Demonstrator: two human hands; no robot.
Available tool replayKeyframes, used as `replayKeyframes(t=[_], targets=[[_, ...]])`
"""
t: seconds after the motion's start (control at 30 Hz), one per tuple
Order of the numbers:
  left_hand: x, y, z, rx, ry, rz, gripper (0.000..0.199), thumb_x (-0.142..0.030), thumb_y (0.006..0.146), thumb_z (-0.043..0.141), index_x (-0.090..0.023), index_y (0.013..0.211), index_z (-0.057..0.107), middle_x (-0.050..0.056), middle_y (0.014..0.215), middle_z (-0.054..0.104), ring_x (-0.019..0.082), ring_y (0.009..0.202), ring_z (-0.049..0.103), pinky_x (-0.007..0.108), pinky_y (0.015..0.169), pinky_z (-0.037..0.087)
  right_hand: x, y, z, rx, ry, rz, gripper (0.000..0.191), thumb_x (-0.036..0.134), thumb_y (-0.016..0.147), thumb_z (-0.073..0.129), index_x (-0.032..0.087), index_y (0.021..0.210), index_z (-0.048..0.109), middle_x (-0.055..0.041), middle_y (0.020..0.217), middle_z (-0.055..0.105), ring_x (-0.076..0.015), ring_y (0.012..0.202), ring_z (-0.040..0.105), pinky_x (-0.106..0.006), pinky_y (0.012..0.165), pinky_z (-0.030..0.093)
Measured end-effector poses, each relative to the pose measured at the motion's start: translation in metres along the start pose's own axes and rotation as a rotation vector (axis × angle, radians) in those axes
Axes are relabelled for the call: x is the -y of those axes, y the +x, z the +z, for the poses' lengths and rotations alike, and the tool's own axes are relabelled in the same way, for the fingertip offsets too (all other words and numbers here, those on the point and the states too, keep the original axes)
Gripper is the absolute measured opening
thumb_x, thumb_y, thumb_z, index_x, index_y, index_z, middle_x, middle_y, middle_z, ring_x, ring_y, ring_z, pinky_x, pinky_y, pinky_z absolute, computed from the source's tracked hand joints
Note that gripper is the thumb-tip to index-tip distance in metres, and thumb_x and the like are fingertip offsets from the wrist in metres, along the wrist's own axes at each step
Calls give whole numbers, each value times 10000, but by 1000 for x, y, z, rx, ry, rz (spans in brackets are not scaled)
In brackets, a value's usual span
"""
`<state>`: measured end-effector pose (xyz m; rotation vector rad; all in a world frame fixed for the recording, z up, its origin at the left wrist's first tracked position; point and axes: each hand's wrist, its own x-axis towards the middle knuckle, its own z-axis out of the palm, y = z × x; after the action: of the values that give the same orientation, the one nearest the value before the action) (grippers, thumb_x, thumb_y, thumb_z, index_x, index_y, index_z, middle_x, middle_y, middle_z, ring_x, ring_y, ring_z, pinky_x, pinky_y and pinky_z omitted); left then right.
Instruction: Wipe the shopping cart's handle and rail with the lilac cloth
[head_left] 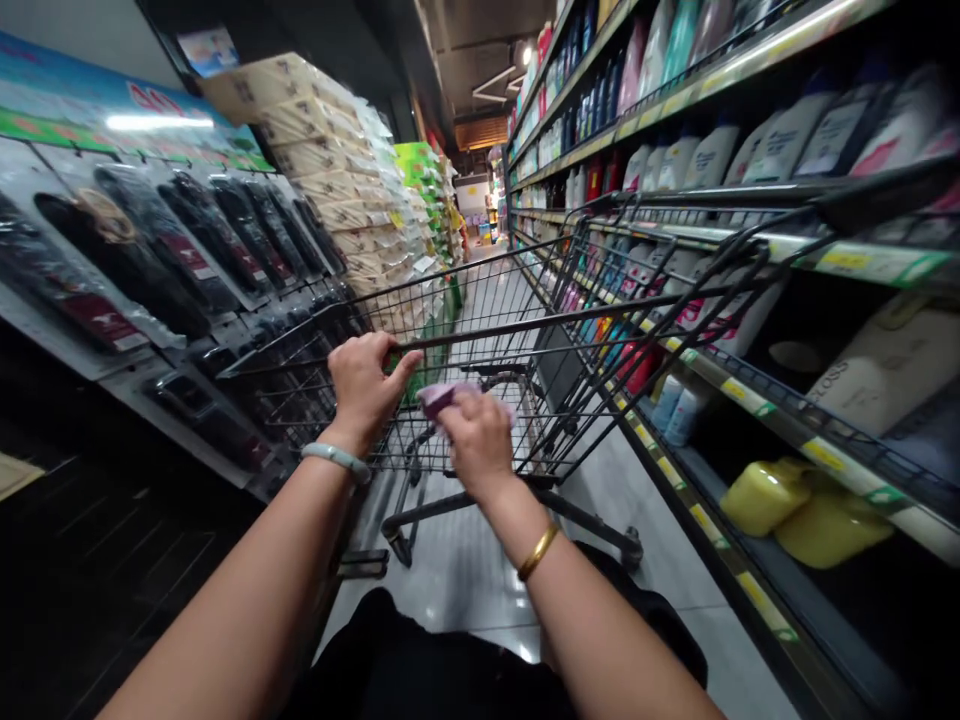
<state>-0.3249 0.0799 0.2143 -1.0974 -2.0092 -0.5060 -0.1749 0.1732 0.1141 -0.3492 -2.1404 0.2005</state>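
A black wire shopping cart (pixel 480 345) stands in front of me in the aisle. My left hand (pixel 367 385), with a pale bangle at the wrist, is wrapped over the cart's near rim at the left, thumb lying toward the right. To its right, my right hand (pixel 480 440), with a gold bangle at the wrist, is closed on a crumpled purple cloth (pixel 442 397). This hand is just below the rim, in front of the wire basket. Part of the cloth is hidden by the fingers.
Shelves (pixel 720 395) of bottles run along the right, close to the cart. On the left hang packaged brushes (pixel 202 235), with stacked beige packs (pixel 330 150) beyond. Tiled floor (pixel 645 500) shows under the cart and along the aisle.
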Motion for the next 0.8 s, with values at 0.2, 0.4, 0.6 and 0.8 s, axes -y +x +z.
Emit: replayKeyframes(t=[0.2,0.4,0.6,0.8], targets=[[-45,18,-18,-85,-66,37,406,-535,991,367,-251,1007,657,66,1098,707,279,1106,582,445,976,282,-5,15,-14,-121,32,73,223,254,941,570,351,1088,707,-2,1275,602,-227,1051,463,-385,884,363],[-90,28,-4,99,-117,139,459,-552,998,325,-246,972,667,55,925,710,257,929,617,395,812,334,-18,14,-11,-89,-29,105,206,333,990,518,332,1053,714,-19,1234,628,-220,973,462,-370,836,364],[-92,22,10,36,10,95,489,-606,981,318,-224,872,604,77,851,658,262,832,564,384,697,273,-30,20,-34,-169,54,116,197,225,930,589,304,1045,728,-27,1220,613,-220,1022,459,-360,882,381],[-95,19,16,-72,-55,80,457,-582,987,324,-231,819,563,69,799,608,253,800,518,390,714,248,-25,16,-32,-62,30,107,213,256,950,553,311,1068,721,-33,1238,602,-224,1005,463,-371,868,398]])
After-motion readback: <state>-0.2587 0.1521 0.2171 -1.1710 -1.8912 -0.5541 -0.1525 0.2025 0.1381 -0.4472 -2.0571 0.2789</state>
